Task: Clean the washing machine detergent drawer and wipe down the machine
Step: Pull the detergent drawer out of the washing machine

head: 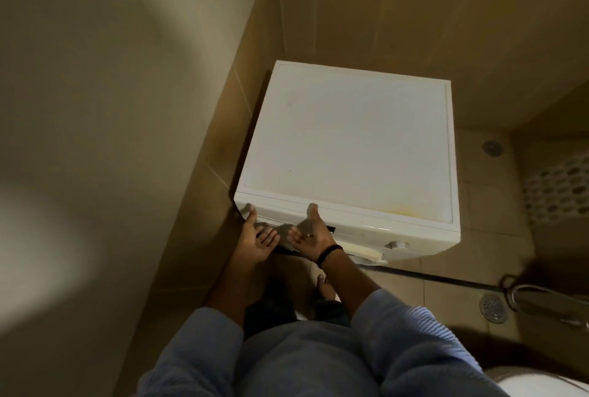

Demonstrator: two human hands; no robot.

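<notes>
Blue sleeves reached forward from the bottom of the view toward a white washing machine set into a tiled corner, its left side close to the wall. Both hands were at the left end of its front edge, set slightly apart. The left hand was at the front left corner and the right hand, with a dark wristband, was just beside it. Palms faced up, fingers were loosely straight and each thumb touched the top front edge. Neither hand held a cloth or anything else. The drawer appeared to lie in the front panel between and under the hands, mostly hidden, so I could not tell whether it was pulled out. The step seemed to be freeing that drawer. Done well, it would mean hooking the fingers underneath, drawing it straight toward the body with even pull and supporting its underside so leftover liquid stayed level. A dial sat further right on the panel. A yellowish stain near the top's front right corner would need wiping later.
</notes>
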